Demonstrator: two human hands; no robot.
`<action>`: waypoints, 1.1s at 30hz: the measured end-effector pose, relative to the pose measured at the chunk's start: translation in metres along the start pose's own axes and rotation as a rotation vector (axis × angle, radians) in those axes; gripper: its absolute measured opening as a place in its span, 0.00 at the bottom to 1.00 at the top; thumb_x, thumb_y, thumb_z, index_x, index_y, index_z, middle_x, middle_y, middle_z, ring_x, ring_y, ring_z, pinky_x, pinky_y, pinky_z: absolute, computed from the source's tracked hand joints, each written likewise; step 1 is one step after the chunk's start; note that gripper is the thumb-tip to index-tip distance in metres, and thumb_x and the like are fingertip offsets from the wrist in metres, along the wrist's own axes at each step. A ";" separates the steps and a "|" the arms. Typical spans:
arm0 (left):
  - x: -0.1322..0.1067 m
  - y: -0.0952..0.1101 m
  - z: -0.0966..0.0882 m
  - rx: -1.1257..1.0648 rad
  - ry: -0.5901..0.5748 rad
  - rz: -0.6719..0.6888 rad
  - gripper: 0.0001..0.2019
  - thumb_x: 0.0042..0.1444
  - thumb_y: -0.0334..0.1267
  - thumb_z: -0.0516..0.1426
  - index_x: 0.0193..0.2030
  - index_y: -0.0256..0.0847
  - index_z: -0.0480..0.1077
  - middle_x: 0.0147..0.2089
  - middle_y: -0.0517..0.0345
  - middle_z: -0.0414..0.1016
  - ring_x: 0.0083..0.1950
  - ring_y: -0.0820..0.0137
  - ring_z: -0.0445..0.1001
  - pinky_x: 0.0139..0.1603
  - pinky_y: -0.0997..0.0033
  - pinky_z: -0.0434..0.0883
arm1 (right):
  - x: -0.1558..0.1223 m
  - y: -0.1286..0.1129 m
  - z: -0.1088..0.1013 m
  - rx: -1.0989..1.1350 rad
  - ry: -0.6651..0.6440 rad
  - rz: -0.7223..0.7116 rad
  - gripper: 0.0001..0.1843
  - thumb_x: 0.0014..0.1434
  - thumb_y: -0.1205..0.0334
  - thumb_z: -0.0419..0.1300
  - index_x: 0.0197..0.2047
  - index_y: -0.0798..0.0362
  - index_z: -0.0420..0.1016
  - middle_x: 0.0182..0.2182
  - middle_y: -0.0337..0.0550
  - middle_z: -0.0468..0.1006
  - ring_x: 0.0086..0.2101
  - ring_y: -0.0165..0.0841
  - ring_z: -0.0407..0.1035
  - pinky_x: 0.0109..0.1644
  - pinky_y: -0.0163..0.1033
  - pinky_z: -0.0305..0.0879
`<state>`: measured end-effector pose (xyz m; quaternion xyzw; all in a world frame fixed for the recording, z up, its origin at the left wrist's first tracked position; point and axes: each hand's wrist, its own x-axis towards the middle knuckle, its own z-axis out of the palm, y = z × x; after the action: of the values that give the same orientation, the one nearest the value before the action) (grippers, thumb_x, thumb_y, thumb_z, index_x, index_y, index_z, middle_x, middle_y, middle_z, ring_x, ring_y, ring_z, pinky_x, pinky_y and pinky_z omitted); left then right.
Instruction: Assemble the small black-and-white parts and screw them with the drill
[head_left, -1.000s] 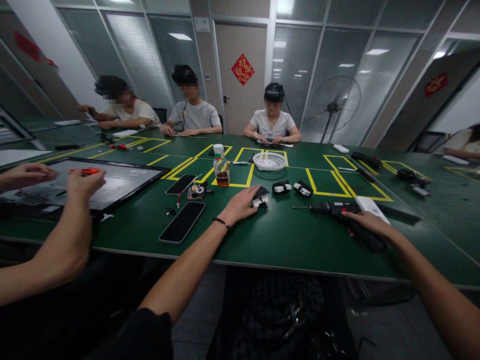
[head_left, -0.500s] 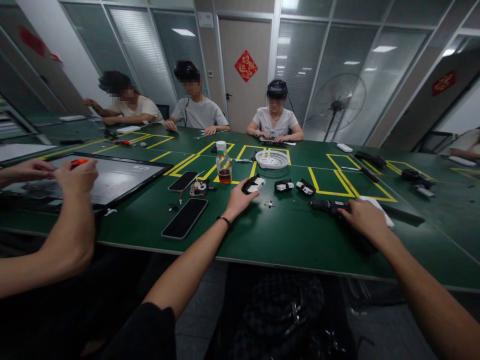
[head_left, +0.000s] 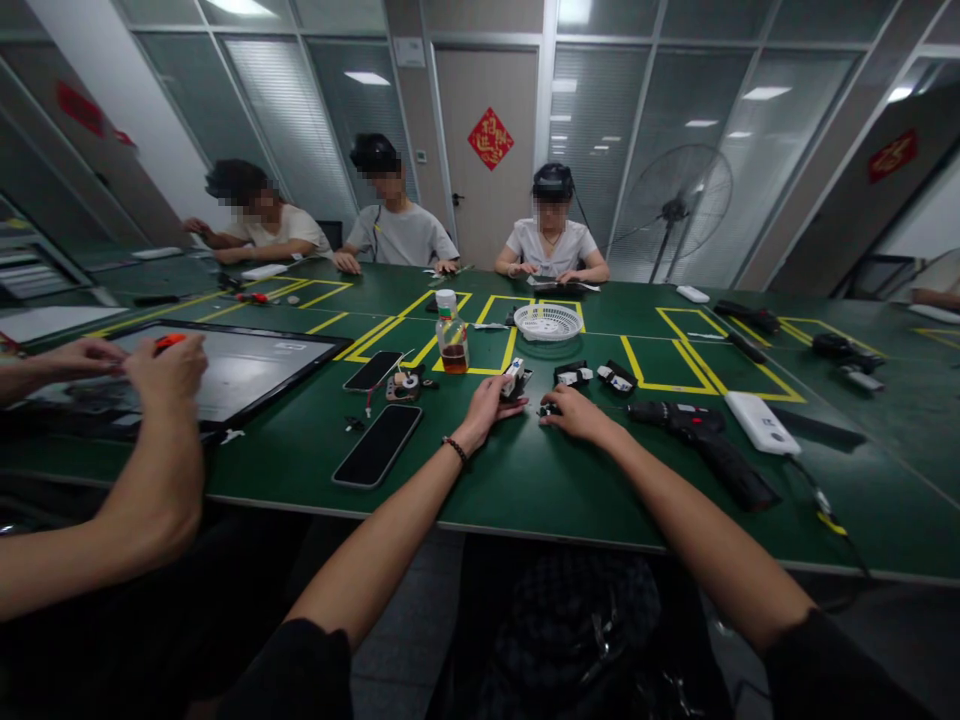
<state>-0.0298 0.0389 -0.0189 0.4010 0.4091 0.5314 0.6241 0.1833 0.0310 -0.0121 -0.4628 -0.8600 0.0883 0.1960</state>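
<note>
My left hand (head_left: 487,408) is closed around a small black-and-white block-shaped part (head_left: 514,378), tilted up above the table. Just right of it, my right hand (head_left: 581,415) is low at the table, its fingertips pinched together over tiny dark and light pieces (head_left: 549,409); what they grip is mostly hidden. Two similar black-and-white parts, one (head_left: 572,374) behind my right hand and another (head_left: 616,377) to its right, lie on the green table. A black power drill (head_left: 705,430) rests on its side right of my right hand, untouched.
Left of my hands are a phone (head_left: 377,446), a second phone (head_left: 373,371), a small motor-like assembly (head_left: 407,384) and a bottle (head_left: 452,340). A white basket (head_left: 548,322) stands behind; a white power bank (head_left: 762,422) lies right. A co-worker's hands (head_left: 161,365) work over a large panel (head_left: 247,385).
My right hand has let go of the drill and moved left to the tiny pieces beside my left hand. My left hand has turned the part more upright.
</note>
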 end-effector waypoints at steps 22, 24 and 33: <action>0.016 -0.008 0.040 0.044 -0.057 0.156 0.25 0.46 0.39 0.67 0.51 0.38 0.69 0.49 0.47 0.75 0.45 0.66 0.77 0.48 0.62 0.74 | 0.025 -0.002 0.001 1.439 0.488 0.371 0.09 0.59 0.57 0.62 0.35 0.54 0.73 0.29 0.42 0.76 0.31 0.32 0.73 0.38 0.40 0.75; 0.013 -0.011 0.038 0.083 -0.066 0.188 0.26 0.46 0.41 0.67 0.52 0.38 0.69 0.50 0.47 0.74 0.47 0.65 0.76 0.50 0.61 0.74 | 0.023 -0.004 0.001 1.559 0.456 0.368 0.07 0.59 0.60 0.63 0.34 0.55 0.73 0.29 0.44 0.78 0.32 0.32 0.74 0.40 0.40 0.76; 0.010 -0.018 0.036 0.355 0.081 0.419 0.37 0.42 0.41 0.69 0.60 0.37 0.63 0.57 0.43 0.69 0.59 0.59 0.68 0.62 0.57 0.63 | 0.017 -0.009 0.017 1.483 0.536 0.386 0.13 0.59 0.54 0.63 0.33 0.56 0.73 0.25 0.42 0.76 0.26 0.29 0.71 0.34 0.34 0.73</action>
<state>0.0104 0.0448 -0.0240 0.5583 0.4284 0.5847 0.4036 0.1604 0.0403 -0.0205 -0.3579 -0.4066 0.5536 0.6325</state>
